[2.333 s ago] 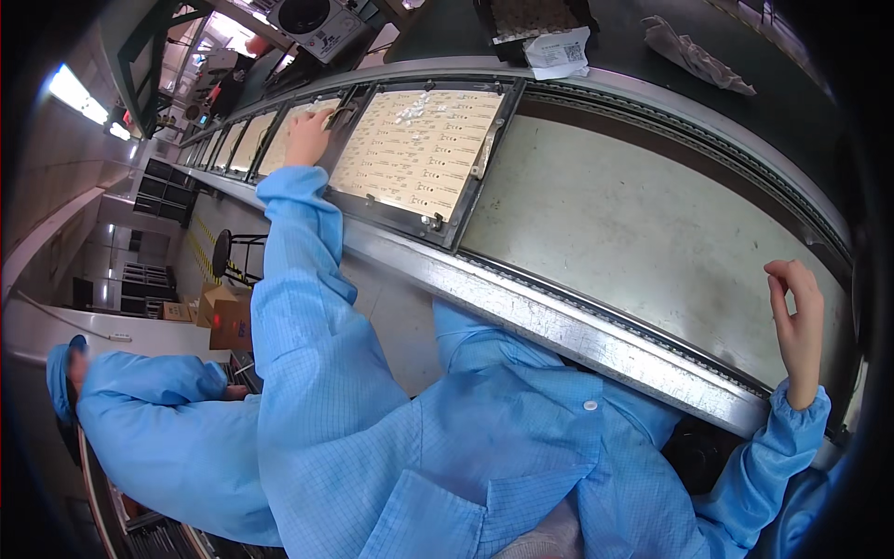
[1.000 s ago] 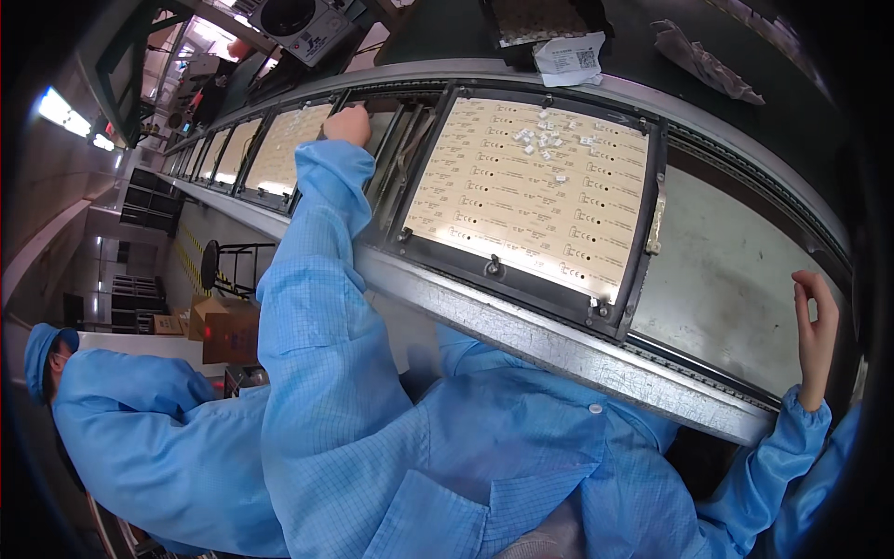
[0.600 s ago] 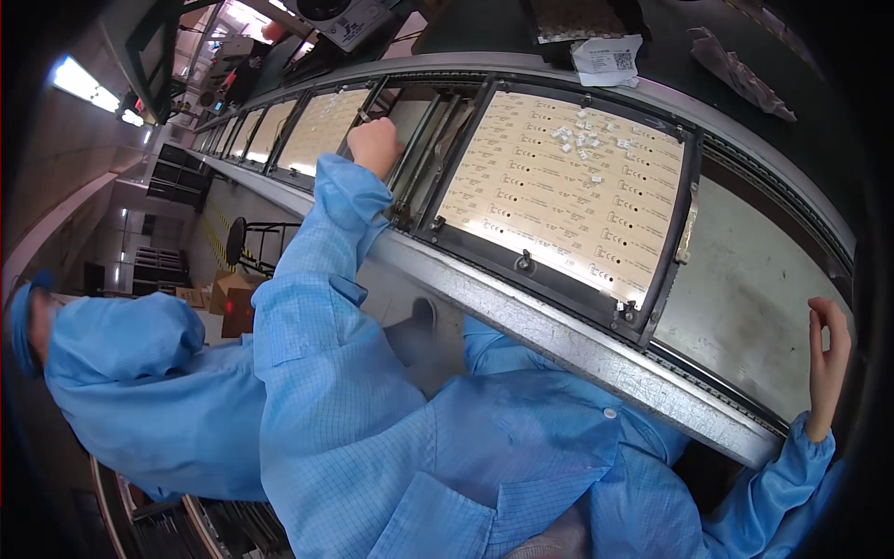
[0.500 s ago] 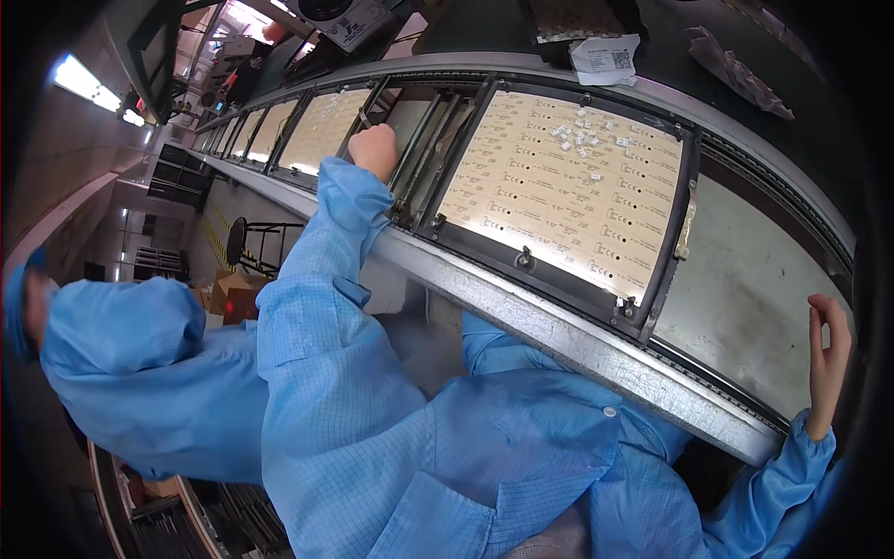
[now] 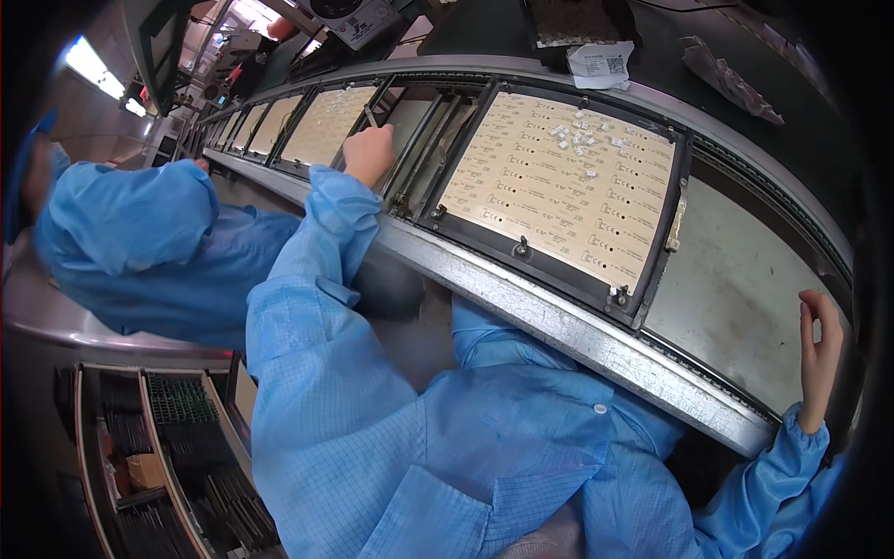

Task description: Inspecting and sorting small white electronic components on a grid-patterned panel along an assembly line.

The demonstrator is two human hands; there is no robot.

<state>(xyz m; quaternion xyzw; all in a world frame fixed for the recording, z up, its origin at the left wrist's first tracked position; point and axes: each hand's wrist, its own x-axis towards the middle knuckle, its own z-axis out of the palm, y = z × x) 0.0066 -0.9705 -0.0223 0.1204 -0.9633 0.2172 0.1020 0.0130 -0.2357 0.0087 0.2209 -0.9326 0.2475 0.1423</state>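
A flat, cream-coloured panel (image 5: pixel 566 186) dotted with rows of tiny marks lies in a black metal frame (image 5: pixel 652 279) on the conveyor (image 5: pixel 559 312), small white pieces (image 5: pixel 579 135) scattered near its top. The left hand (image 5: pixel 369 154), curled shut, presses the next frame's edge. The right hand (image 5: pixel 819 359), loosely spread, rests on the grey belt (image 5: pixel 745 298). A blue-coated co-worker (image 5: pixel 140 242) bends alongside.

blue gridded cleanroom coat, elastic cuffs, snap btns

Matt metal conveyor rail (image 5: pixel 559 312), cloth sleeve (image 5: pixel 326 242)
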